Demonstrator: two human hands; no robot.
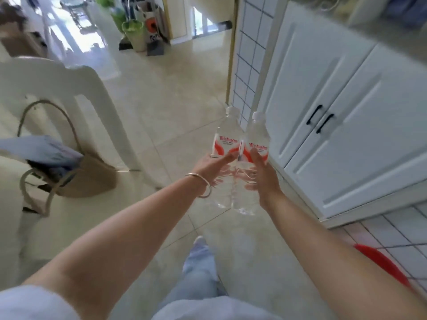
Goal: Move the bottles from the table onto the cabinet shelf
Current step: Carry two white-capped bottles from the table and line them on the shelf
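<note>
Two clear water bottles with red-and-white labels are held upright side by side above the floor, touching each other. My left hand (211,166), a bangle on its wrist, grips the left bottle (226,135) around its lower body. The right bottle (257,137) is gripped the same way by my right hand (263,175). Both have white caps. A white cabinet (346,125) with two shut doors and black handles stands just to the right of the bottles. No shelf or table shows.
A white chair (69,88) with a woven bag (76,172) and folded cloth stands at left. Tiled wall edge (247,72) borders the cabinet. A red object (381,264) lies low right. Bins and bags stand far back. My leg and shoe show below.
</note>
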